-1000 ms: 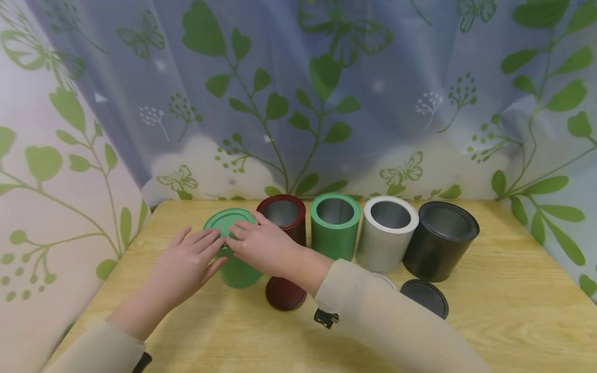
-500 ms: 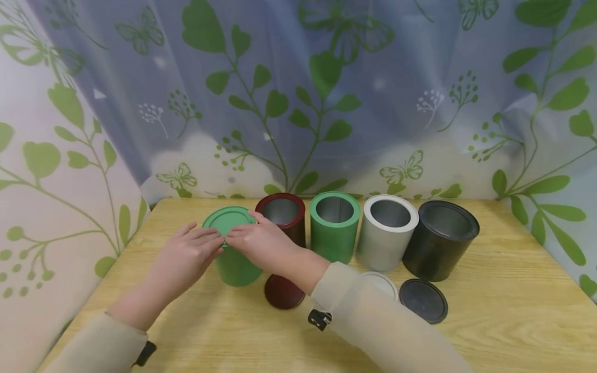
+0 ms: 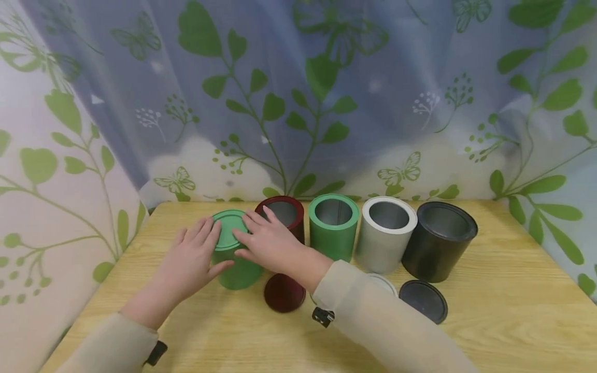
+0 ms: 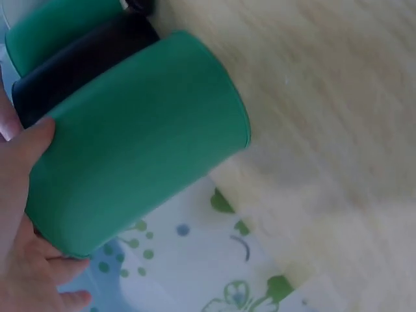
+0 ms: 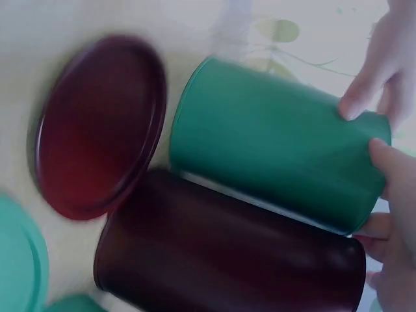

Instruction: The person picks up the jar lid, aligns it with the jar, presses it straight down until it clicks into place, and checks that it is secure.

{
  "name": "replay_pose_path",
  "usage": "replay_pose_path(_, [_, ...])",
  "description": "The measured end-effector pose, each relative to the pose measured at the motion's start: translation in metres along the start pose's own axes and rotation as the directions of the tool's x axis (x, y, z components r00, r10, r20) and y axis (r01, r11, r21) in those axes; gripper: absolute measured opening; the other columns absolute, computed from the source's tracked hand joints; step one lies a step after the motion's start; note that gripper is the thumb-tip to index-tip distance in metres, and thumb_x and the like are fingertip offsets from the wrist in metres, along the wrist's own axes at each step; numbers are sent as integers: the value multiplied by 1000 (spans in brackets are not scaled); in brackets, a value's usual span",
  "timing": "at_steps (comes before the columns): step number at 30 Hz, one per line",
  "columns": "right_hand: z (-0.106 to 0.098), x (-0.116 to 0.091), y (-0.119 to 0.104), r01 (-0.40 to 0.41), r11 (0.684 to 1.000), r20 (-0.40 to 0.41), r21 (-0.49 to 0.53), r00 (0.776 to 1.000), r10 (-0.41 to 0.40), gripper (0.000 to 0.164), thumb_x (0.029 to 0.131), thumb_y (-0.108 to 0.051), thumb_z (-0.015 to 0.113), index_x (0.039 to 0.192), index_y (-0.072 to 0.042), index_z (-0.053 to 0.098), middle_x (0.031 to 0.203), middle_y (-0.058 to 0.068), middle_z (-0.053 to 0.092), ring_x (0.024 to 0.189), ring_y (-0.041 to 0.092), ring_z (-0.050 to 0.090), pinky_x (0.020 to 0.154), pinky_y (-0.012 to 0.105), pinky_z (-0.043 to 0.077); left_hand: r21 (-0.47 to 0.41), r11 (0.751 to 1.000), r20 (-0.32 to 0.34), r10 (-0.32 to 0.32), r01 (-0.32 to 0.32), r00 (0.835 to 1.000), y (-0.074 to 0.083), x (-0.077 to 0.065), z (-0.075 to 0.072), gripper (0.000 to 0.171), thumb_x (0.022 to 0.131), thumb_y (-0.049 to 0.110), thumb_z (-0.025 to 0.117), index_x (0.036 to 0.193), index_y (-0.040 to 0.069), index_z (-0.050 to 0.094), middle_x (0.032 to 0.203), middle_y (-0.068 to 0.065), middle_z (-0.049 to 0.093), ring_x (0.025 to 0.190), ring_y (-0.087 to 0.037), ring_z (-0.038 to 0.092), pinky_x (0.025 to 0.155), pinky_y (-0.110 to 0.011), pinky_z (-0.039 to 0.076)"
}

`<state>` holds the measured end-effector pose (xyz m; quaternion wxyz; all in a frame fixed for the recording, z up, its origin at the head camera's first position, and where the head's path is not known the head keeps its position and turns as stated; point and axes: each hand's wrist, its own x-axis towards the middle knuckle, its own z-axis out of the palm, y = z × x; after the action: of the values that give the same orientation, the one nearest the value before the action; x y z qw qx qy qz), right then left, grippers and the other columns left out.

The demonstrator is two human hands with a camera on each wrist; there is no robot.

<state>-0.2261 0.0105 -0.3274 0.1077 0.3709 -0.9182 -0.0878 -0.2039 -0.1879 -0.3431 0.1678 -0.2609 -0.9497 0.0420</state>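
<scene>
On the table's (image 3: 513, 311) far left, I find my left hand (image 3: 187, 261) and right hand (image 3: 276, 244) spread over the green can's (image 3: 239, 277) lid (image 3: 227, 228), apparently seating it; next calls, I judge, for even pressure.

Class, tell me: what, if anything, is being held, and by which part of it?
Nothing is plainly held: the left grip and right grip touch the lidded green can around its top, fairly straight fingers at the edge of its lid.
</scene>
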Motion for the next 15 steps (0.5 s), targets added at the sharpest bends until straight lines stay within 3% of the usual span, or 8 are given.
replay_pose_path(4, [0, 0, 1, 47, 996, -63, -81, 997, -52, 51, 95, -50, 42, 137, -21, 50, 139, 9, 46, 133, 21, 35, 110, 38, 23, 33, 997, -53, 70, -69, 996, -2, 2, 2, 79, 79, 49, 69, 130, -9, 49, 132, -28, 47, 125, -40, 40, 97, -57, 33])
replay_pose_path(9, [2, -2, 2, 62, 995, -87, -76, 994, -68, 50, 94, -49, 46, 134, -21, 53, 136, 9, 49, 131, 22, 38, 109, 36, 25, 77, 988, -100, 145, -137, 984, -5, 7, 1, 79, 74, 52, 72, 123, -7, 56, 120, -28, 55, 112, -41, 50, 95, -52, 38])
replay_pose_path(12, [4, -1, 3, 55, 998, -101, -24, 993, -57, 48, 93, -49, 47, 133, -22, 55, 136, 9, 49, 131, 22, 38, 109, 36, 25, 92, 987, -67, 142, -135, 988, -6, 15, -4, 84, 70, 57, 73, 125, -4, 55, 117, -27, 55, 109, -41, 50, 96, -52, 36])
replay_pose_path(15, [5, -1, 4, 50, 998, -108, 24, 993, -47, 50, 93, -49, 47, 135, -22, 53, 138, 8, 47, 133, 22, 35, 110, 36, 23, 48, 990, 41, 134, -136, 990, -6, 21, -7, 92, 71, 59, 71, 135, -2, 46, 131, -28, 45, 121, -43, 41, 101, -53, 32])
